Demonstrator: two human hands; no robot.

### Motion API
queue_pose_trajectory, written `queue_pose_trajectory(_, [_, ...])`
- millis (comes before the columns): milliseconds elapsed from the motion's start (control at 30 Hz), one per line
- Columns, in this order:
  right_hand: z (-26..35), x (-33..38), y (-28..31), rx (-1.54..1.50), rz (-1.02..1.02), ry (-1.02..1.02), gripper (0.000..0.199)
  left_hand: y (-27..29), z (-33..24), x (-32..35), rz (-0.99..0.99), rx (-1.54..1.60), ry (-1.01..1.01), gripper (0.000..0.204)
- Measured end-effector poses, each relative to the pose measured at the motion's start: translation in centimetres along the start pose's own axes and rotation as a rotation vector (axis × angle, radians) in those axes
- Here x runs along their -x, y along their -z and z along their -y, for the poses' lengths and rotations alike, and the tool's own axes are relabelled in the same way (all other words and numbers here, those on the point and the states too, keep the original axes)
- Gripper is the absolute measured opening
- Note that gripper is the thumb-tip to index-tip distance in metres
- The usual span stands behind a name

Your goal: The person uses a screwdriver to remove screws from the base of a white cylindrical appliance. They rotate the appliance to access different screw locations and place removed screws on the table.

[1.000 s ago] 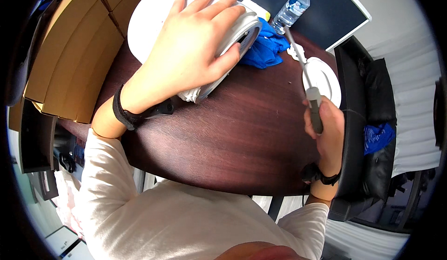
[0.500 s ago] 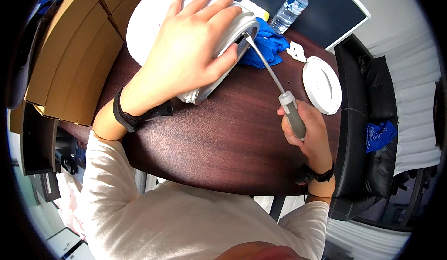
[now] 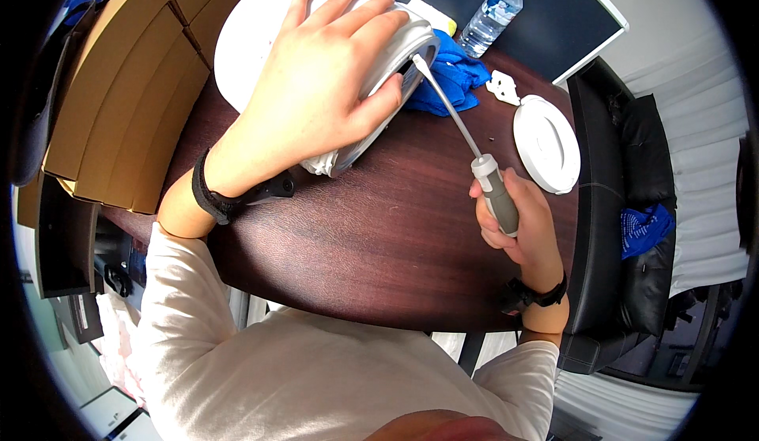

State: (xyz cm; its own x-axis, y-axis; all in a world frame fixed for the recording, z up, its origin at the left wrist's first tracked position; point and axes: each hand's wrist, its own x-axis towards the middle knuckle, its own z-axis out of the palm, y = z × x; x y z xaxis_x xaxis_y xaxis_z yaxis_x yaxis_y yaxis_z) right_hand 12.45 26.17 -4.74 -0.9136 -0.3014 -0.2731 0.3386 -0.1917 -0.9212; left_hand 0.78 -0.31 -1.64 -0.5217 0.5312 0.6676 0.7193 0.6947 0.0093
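Note:
A white rounded appliance housing (image 3: pixel 249 38) lies tilted on the dark wood table, its rimmed end turned toward the right. My left hand (image 3: pixel 320 85) rests on top of it with the fingers spread and the thumb apart near the rim. In my right hand (image 3: pixel 522 224) is a screwdriver (image 3: pixel 494 192) with a grey and white handle, gripped from the side. Its long metal shaft slants up to the left, and the flat tip meets the housing's rim. What the tip touches inside the opening cannot be made out.
Behind the housing lie a blue cloth (image 3: pixel 452 77) and a water bottle (image 3: pixel 496 16). To the right are a white oval cover (image 3: pixel 547 145) and a small white plastic part (image 3: pixel 503 87). Cardboard boxes (image 3: pixel 118 93) stand at the left; a black sofa (image 3: pixel 601 228) borders the right side.
The screwdriver's handle and my right hand have shifted very slightly left, while the tip stays at the rim. My left hand and the housing look nearly unchanged.

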Motion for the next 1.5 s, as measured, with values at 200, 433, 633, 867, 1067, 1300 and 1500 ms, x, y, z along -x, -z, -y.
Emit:
queue_pose_trajectory(200, [0.1, 0.0, 0.1, 0.074, -0.047, 0.015, 0.047, 0.1, 0.0, 0.0, 0.004, -0.003, 0.000, 0.052])
queue_pose_trajectory(433, [0.8, 0.0, -0.5, 0.982, -0.312, 0.467, 0.025, 0.2, -0.7, 0.0, -0.014, -0.020, 0.007, 0.052])
queue_pose_trajectory(633, [4.3, 0.5, -0.5, 1.704, -0.512, 0.880, 0.031, 0.3, -0.4, 0.1, -0.010, -0.010, -0.009, 0.053])
queue_pose_trajectory(867, [1.7, 1.7, 1.0, 0.926, -0.460, 0.576, 0.024, 0.2, -0.7, 0.0, 0.005, -0.012, -0.002, 0.053])
queue_pose_trajectory(1067, [0.9, 1.4, 0.2, 0.364, -0.183, 0.226, 0.041, 0.2, -0.3, 0.0, 0.012, -0.033, 0.007, 0.052])
queue_pose_trajectory(1300, [0.0, 0.2, -0.2, 0.207, -0.060, 0.106, 0.042, 0.3, -0.7, 0.0, 0.025, -0.025, 0.012, 0.052])
queue_pose_trajectory(1500, [-0.2, 0.2, -0.2, 0.203, -0.021, 0.095, 0.043, 0.4, -0.6, -0.1, 0.018, -0.027, -0.005, 0.052])
